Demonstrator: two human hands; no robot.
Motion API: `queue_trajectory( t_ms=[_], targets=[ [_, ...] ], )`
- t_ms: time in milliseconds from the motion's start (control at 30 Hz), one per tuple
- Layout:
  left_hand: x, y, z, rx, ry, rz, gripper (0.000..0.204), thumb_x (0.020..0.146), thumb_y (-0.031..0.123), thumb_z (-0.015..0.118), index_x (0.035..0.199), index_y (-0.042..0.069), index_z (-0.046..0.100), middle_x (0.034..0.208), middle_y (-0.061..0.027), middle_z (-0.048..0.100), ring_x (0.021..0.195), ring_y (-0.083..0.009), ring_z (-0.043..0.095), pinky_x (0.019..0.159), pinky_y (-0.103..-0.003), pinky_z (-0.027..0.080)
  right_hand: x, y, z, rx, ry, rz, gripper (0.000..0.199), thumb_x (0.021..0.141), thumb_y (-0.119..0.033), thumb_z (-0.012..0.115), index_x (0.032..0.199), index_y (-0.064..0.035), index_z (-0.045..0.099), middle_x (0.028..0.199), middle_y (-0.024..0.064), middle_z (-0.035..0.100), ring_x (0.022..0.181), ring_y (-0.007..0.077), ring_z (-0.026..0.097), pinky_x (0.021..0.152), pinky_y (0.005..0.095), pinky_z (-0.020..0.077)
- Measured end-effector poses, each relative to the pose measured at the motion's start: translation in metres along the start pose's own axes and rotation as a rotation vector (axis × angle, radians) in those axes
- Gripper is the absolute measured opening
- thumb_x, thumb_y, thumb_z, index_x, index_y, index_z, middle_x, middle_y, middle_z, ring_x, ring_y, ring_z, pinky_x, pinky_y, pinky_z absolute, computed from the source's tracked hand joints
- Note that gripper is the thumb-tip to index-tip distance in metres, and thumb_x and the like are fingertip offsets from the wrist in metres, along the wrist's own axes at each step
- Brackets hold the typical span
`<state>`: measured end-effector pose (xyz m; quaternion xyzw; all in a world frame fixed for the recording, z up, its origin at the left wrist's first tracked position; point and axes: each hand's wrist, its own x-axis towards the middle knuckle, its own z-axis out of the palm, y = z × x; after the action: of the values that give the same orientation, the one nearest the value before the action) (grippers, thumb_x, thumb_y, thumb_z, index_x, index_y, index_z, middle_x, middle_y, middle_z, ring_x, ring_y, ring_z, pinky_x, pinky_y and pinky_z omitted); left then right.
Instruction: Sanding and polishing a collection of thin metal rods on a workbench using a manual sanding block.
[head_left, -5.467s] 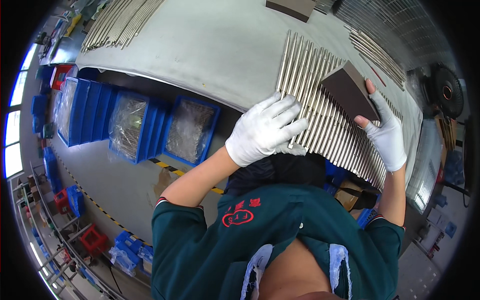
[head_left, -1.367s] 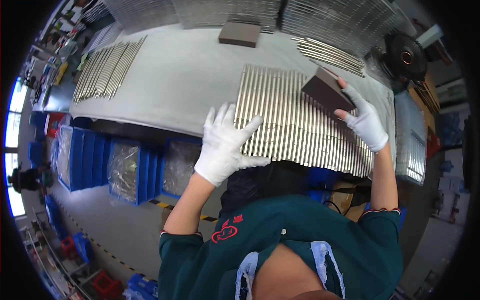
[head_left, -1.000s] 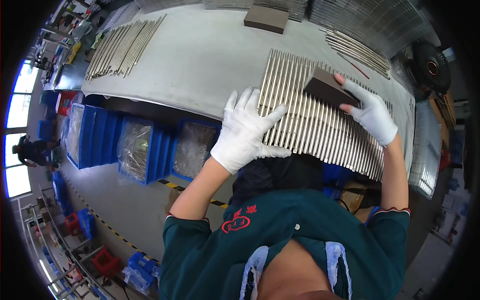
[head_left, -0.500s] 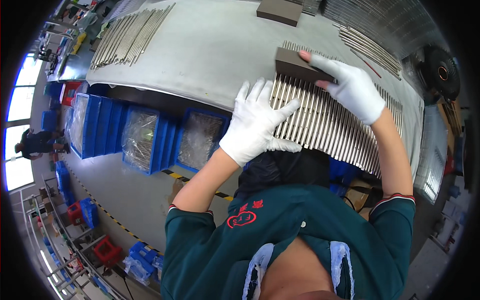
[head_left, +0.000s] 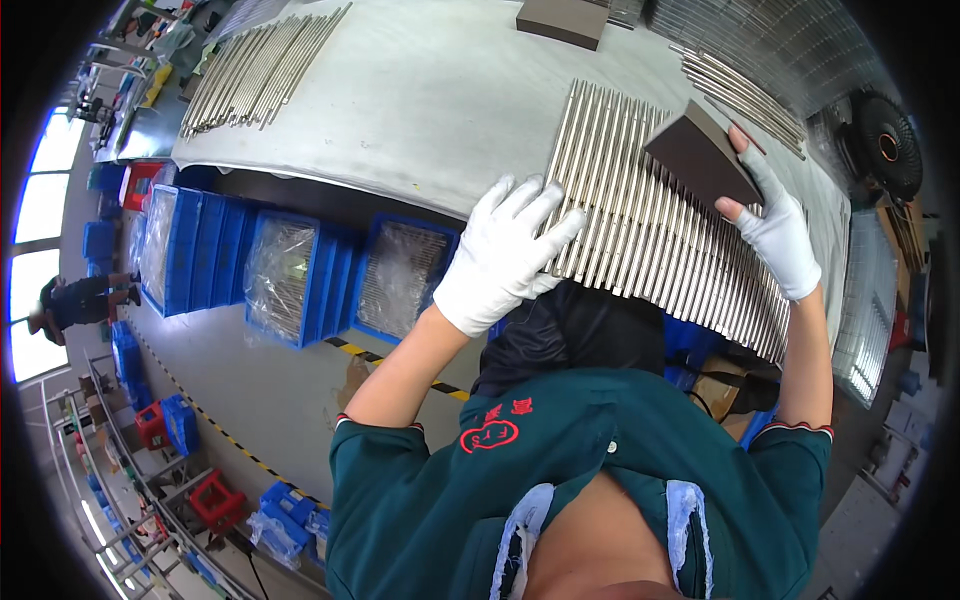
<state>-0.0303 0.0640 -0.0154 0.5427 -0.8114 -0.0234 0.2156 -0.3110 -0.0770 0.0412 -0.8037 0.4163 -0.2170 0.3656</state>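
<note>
A row of shiny metal rods (head_left: 610, 215) lies side by side on the pale-covered table, close in front of me. My right hand (head_left: 785, 235), in a white glove with bare thumb and fingertip showing, grips a dark brown rectangular block (head_left: 703, 155). The block is tilted over the right half of the rods; whether it touches them I cannot tell. My left hand (head_left: 510, 245), gloved in white, has its fingers apart and rests against the left end of the row.
A second brown block (head_left: 563, 22) sits at the table's far edge. More rods lie at far left (head_left: 265, 75) and far right (head_left: 745, 95), near a black fan (head_left: 885, 145). Blue crates (head_left: 290, 280) with plastic-wrapped rods stand left of the table. A person (head_left: 75, 305) is in the distance.
My right hand has carried the brown block rightward and toward me, turning it and uncovering the rods' far left part. My left hand has shifted slightly left and its fingers have drawn closer together.
</note>
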Motion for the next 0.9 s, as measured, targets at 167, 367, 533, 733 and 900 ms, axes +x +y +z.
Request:
queue_trajectory(
  t_ms=[167, 367, 533, 733, 900],
  targets=[
    [-0.003, -0.003, 0.001, 0.035, 0.018, 0.064, 0.059, 0.066, 0.027, 0.073, 0.122, 0.015, 0.055, 0.119, -0.009, 0.055, 0.113, -0.0343, 0.051, 0.098, -0.049, 0.041, 0.007, -0.008, 0.014, -0.125, -0.051, -0.026, 0.067, 0.081, -0.006, 0.07, 0.141, -0.0211, 0.044, 0.136, 0.0107, 0.053, 0.123, 0.0219, 0.053, 0.101, 0.0311, 0.0416],
    [-0.005, -0.007, -0.001, -0.004, 0.059, 0.152, 0.056, 0.069, 0.038, 0.07, 0.121, 0.024, 0.056, 0.117, -0.0106, 0.058, 0.11, -0.0377, 0.054, 0.095, -0.051, 0.043, 0.011, -0.009, 0.016, -0.096, -0.07, -0.006, 0.067, 0.08, -0.002, 0.069, 0.14, -0.021, 0.045, 0.136, 0.0102, 0.054, 0.124, 0.0216, 0.052, 0.104, 0.0302, 0.0397],
    [-0.004, -0.007, 0.004, -0.035, 0.095, 0.148, 0.056, 0.068, 0.044, 0.07, 0.119, 0.025, 0.057, 0.115, -0.0131, 0.059, 0.11, -0.0381, 0.054, 0.096, -0.051, 0.043, 0.03, -0.017, 0.028, 0.021, -0.132, -0.185, 0.062, 0.081, -0.003, 0.068, 0.137, -0.0232, 0.049, 0.129, 0.0106, 0.058, 0.115, 0.0236, 0.059, 0.094, 0.0314, 0.0477],
    [-0.006, -0.007, 0.004, -0.017, 0.08, 0.149, 0.053, 0.068, 0.039, 0.071, 0.118, 0.024, 0.057, 0.116, -0.0118, 0.06, 0.113, -0.0375, 0.054, 0.097, -0.052, 0.042, 0.057, -0.04, 0.053, -0.158, -0.18, -0.32, 0.06, 0.082, -0.005, 0.067, 0.134, -0.0278, 0.051, 0.121, 0.0102, 0.062, 0.108, 0.0297, 0.061, 0.088, 0.0317, 0.0501],
    [-0.009, -0.006, 0.005, 0.007, 0.06, 0.14, 0.052, 0.067, 0.033, 0.071, 0.117, 0.024, 0.057, 0.119, -0.0109, 0.058, 0.115, -0.0369, 0.052, 0.099, -0.052, 0.041, 0.044, -0.027, 0.034, -0.099, -0.179, -0.262, 0.059, 0.082, -0.006, 0.067, 0.134, -0.0282, 0.051, 0.12, 0.0108, 0.062, 0.105, 0.0311, 0.062, 0.087, 0.0322, 0.0506]
  ],
)
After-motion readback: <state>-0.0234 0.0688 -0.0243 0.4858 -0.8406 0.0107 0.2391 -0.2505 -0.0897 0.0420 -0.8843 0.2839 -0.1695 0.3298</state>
